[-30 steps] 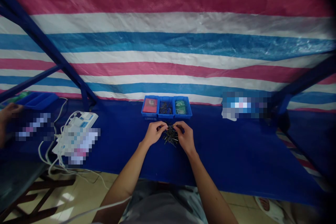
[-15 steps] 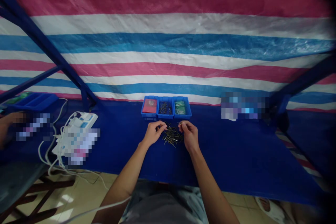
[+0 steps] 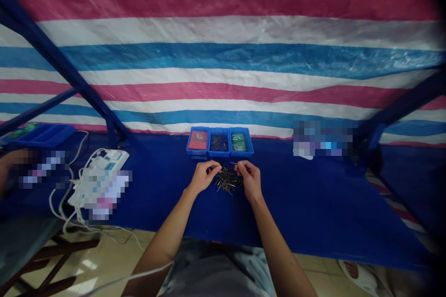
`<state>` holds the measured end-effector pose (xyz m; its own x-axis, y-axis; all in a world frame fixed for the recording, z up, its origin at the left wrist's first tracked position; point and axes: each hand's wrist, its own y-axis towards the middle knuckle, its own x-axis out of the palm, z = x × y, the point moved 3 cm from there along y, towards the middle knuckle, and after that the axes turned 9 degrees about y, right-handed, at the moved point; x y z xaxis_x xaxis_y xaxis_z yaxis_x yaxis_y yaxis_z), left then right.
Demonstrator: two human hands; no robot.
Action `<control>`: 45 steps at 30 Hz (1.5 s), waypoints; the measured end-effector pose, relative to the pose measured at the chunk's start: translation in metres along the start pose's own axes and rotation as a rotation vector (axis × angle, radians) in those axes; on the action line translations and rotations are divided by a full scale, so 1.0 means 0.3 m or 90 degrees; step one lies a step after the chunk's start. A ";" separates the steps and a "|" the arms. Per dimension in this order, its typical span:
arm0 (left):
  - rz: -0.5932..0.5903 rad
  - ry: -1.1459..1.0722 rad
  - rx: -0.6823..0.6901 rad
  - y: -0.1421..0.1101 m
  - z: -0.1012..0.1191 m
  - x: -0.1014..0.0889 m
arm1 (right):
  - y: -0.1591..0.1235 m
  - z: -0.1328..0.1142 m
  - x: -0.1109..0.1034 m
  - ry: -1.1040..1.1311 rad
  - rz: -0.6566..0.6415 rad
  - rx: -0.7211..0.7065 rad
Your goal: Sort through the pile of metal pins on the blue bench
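Observation:
Between my hands, on the blue tabletop, lies a loose pile of long thin screws [image 3: 228, 180], dark and brassy. My left hand [image 3: 202, 177] is at the pile's left edge, thumb and forefinger pinched together; whatever is between them is too small to make out. On the other side, my right hand [image 3: 250, 178] pinches one thin screw [image 3: 233, 163], whose end points left toward the other hand. Just beyond the pile stand three joined blue bins. The left bin [image 3: 197, 152] has a flat red item, the middle bin [image 3: 219, 153] dark screws, the right bin [image 3: 241, 153] green and whitish pieces.
White power strips and tangled cables [image 3: 99, 171] lie to the left on the blue table [image 3: 313, 213]. Farther left are a blue tray [image 3: 49, 134] and another person's hand [image 3: 16, 160]. A blurred-out item [image 3: 322, 139] sits at back right. Striped sheeting [image 3: 223, 65] hangs behind.
My right hand has shifted slightly left, and the screw in its fingertips shows more clearly. My left hand stays in its pinch at the same spot.

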<state>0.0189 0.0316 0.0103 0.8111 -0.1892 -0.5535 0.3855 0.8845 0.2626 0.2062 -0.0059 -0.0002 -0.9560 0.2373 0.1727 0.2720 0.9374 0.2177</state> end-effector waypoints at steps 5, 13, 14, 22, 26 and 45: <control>-0.009 -0.005 0.007 -0.002 0.005 0.000 | -0.011 -0.008 0.022 -0.089 -0.029 -0.031; -0.004 0.037 0.029 0.001 0.003 0.001 | -0.025 -0.026 0.053 -0.177 -0.085 -0.108; -0.002 0.039 0.028 0.002 0.003 0.001 | -0.027 -0.029 0.055 -0.181 -0.089 -0.112; -0.006 0.049 0.027 0.003 0.000 0.009 | -0.033 -0.031 0.064 -0.210 -0.119 -0.128; -0.010 0.050 0.035 0.002 -0.001 0.010 | -0.035 -0.023 0.069 -0.216 -0.132 -0.132; -0.012 0.055 0.035 0.002 -0.008 0.013 | -0.035 -0.008 0.068 -0.253 -0.144 -0.144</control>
<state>0.0213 0.0325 0.0064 0.7635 -0.1655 -0.6243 0.4256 0.8560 0.2936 0.1839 -0.0115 0.0033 -0.9496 0.1555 -0.2721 0.0290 0.9081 0.4178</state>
